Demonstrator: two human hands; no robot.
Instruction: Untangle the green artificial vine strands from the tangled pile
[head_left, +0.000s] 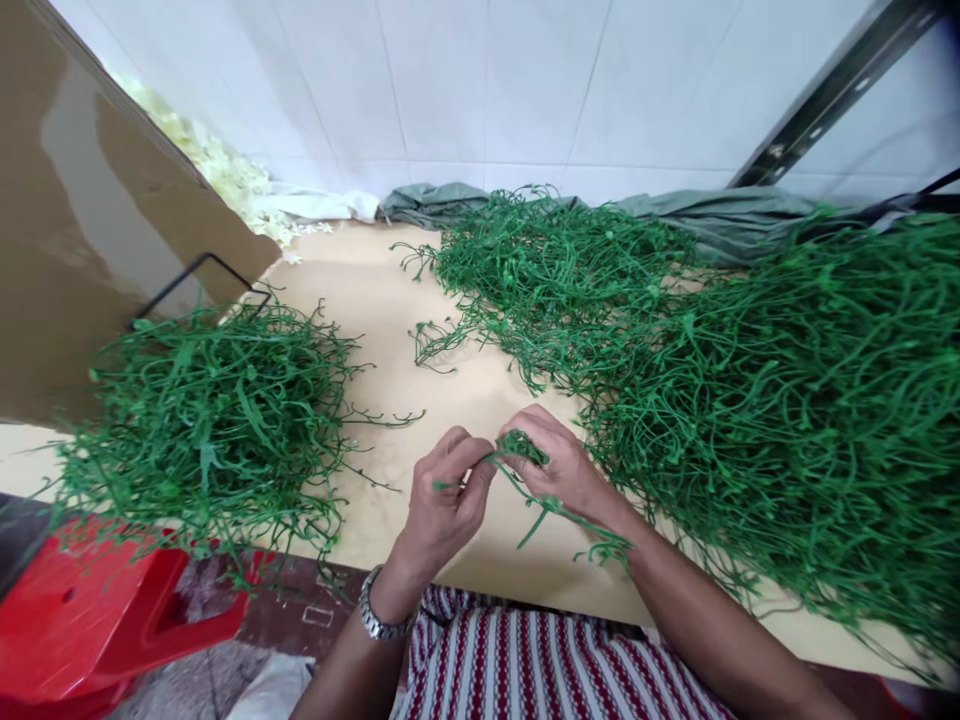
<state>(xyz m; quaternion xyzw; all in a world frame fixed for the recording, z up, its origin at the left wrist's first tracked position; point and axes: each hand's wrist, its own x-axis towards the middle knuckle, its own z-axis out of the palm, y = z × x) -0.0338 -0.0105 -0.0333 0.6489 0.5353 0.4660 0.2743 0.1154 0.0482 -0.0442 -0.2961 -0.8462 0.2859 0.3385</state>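
My left hand (450, 495) is closed, thumb against fingers, pinching a thin green plastic stem by one end. Close beside it, my right hand (559, 465) is wrapped round a small bunch of green artificial stems (523, 447). Several stem ends hang from that bunch below the right hand, over the wrist. To the right spreads a large heap of the same green stems (780, 420), and a smaller heap (555, 270) lies at the back middle. Another pile of green stems (225, 410), some with flat leaf blades, sits at the left. Both hands are above the pale tabletop (375, 300).
A cardboard box (97, 200) stands at the far left, with a black metal wire frame (202, 265) beside it. Cream-white petals (217, 160) lie behind the box. Grey-green cloth (735, 215) runs along the tiled wall. A red plastic stool (90, 610) is below the table's front edge.
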